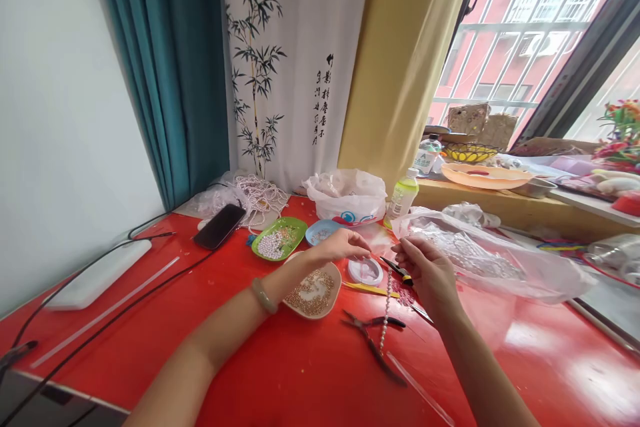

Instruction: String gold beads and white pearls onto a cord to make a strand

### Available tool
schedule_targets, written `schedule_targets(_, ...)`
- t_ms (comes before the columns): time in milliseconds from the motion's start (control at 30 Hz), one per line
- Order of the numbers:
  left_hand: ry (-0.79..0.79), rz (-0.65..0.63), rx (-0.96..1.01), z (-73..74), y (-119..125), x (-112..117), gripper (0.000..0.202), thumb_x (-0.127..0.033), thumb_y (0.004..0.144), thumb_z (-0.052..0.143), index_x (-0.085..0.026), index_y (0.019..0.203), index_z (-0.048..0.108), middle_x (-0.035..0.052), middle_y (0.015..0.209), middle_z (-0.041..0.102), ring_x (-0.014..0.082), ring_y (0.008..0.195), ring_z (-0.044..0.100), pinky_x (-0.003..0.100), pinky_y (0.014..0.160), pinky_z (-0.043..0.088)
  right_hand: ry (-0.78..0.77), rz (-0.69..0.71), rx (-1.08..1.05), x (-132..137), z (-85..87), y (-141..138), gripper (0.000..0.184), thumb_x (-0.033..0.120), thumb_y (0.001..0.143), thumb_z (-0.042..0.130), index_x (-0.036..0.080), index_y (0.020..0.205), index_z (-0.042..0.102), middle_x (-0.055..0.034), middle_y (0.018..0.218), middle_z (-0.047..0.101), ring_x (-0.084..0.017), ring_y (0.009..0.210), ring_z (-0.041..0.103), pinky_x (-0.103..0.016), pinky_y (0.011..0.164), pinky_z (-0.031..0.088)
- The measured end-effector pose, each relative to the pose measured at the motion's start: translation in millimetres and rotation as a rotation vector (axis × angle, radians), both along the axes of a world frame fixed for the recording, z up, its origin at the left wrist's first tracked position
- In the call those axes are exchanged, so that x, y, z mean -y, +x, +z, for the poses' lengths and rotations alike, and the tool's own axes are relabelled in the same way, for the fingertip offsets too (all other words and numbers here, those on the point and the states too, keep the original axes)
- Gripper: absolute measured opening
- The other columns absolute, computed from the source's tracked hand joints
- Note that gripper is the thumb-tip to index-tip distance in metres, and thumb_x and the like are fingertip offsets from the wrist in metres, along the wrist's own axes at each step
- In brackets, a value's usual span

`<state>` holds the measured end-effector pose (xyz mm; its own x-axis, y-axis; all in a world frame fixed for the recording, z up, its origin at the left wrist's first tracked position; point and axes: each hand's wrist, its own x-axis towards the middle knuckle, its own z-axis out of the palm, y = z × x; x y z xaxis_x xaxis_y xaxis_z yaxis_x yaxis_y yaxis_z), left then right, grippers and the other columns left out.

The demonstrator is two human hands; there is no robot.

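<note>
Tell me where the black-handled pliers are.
In the head view, the black-handled pliers lie on the red table, just right of the tan dish of golden beads, by the white pearl strand.

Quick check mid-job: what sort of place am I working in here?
Probably a home beading corner by a window: a green leaf-shaped dish of pearl beads, black-handled metal pliers on the glossy red table, and a white bamboo-painted curtain beside the barred window.

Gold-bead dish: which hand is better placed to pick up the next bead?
Left, likely. The left hand hovers at the far rim of the gold-bead dish; the right hand sits farther off, seemingly pinching the pearl strand.
</note>
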<state>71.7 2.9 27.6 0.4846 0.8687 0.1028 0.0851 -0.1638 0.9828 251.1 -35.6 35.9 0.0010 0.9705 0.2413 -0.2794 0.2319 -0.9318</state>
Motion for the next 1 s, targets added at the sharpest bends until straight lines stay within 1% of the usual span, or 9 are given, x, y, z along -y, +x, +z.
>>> schedule_targets(100,0.019,0.0,-0.082,1.3,-10,0,0.022,-0.025,0.063,0.065,-0.011,0.08,0.065,0.0045,0.074,0.063,0.011,0.064,0.056,0.023,0.062,0.043,-0.009,0.051,0.031,4,0.6,-3,0.016,0.032,0.067,0.069,0.018,0.07,0.065,-0.0002,0.067,0.063,-0.007,0.055,0.053,-0.016,0.052,0.045)
schedule_targets(200,0.044,0.01,-0.183,-2.7,-25,7,0.021,-0.025,0.064,0.064,-0.011,0.08,0.065,0.0042,0.072,0.064,0.0107,0.062,0.056,0.023,0.06,0.043,-0.023,0.081,0.067,6,0.7,-5,0.017,0.033,0.065,0.07,0.018,0.071,0.065,0.0007,0.063,0.061,-0.008,0.058,0.055,-0.018,0.056,0.046)
schedule_targets(300,0.075,0.026,-0.315,-13.3,-44,18,0.016,-0.022,0.062,0.063,-0.011,0.074,0.065,0.0036,0.064,0.064,0.0122,0.058,0.055,0.022,0.054,0.041,-0.031,0.09,0.101,6,1.0,-6,0.018,0.034,0.064,0.071,0.018,0.07,0.065,0.0,0.067,0.062,-0.009,0.059,0.056,-0.019,0.055,0.045)
schedule_targets(433,0.148,0.04,-0.463,-28.4,-63,30,0.012,-0.018,0.062,0.062,-0.013,0.071,0.067,0.0043,0.071,0.067,0.0152,0.066,0.058,0.022,0.06,0.041,-0.037,0.113,0.158,6,-0.1,-9,0.02,0.035,0.064,0.071,0.017,0.071,0.065,-0.0017,0.07,0.062,-0.009,0.058,0.055,-0.02,0.055,0.045)
schedule_targets(567,0.213,0.023,-0.552,-34.8,-66,34,0.015,-0.015,0.062,0.06,-0.014,0.074,0.067,0.0041,0.077,0.068,0.0159,0.072,0.059,0.022,0.064,0.04,-0.042,0.132,0.22,5,-2.6,-11,0.021,0.035,0.065,0.07,0.016,0.072,0.065,-0.0019,0.066,0.061,-0.01,0.059,0.055,-0.021,0.056,0.044)
schedule_targets(733,0.239,-0.022,-0.614,-36.0,-65,34,0.014,-0.011,0.058,0.061,-0.015,0.069,0.068,0.0032,0.076,0.068,0.0153,0.07,0.058,0.02,0.061,0.038,-0.045,0.129,0.279,7,-3.7,-13,0.022,0.036,0.066,0.069,0.016,0.075,0.066,-0.0018,0.067,0.061,-0.01,0.059,0.054,-0.022,0.057,0.044)
schedule_targets(867,0.233,-0.048,-0.621,-37.7,-65,35,0.012,-0.01,0.057,0.06,-0.016,0.064,0.068,0.0014,0.071,0.067,0.0143,0.067,0.056,0.02,0.06,0.036,-0.054,0.124,0.308,11,-2.4,-15,0.022,0.037,0.067,0.067,0.016,0.075,0.065,-0.0009,0.064,0.06,-0.01,0.057,0.053,-0.021,0.056,0.043)
schedule_targets(1000,0.196,-0.028,-0.575,-39.1,-64,36,0.008,-0.011,0.056,0.061,-0.016,0.058,0.066,0.0005,0.065,0.065,0.014,0.065,0.054,0.021,0.062,0.035,-0.061,0.125,0.319,13,-0.2,-17,0.021,0.036,0.068,0.067,0.016,0.074,0.065,-0.0007,0.063,0.059,-0.01,0.056,0.052,-0.021,0.055,0.042)
